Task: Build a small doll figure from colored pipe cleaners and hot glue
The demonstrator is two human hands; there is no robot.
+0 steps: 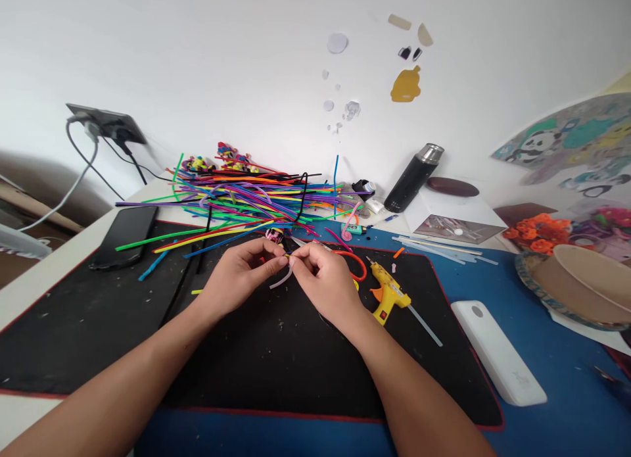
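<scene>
My left hand (241,271) and my right hand (325,279) meet over the black mat (276,352), fingertips pinched together on a short pale pink pipe cleaner (282,279) that hangs down between them. Just beyond the hands lies a big heap of coloured pipe cleaners (246,200). A small pink-and-black figure (274,234) sits behind my left fingers. A yellow glue gun (388,292) lies right of my right hand, beside an orange-red loop (357,263).
A black phone (125,233) lies at the left, with cables and a wall socket (106,123) behind. A black flask (413,176), clear glue sticks (444,248), a white power bank (497,352) and a woven basket (566,283) stand to the right.
</scene>
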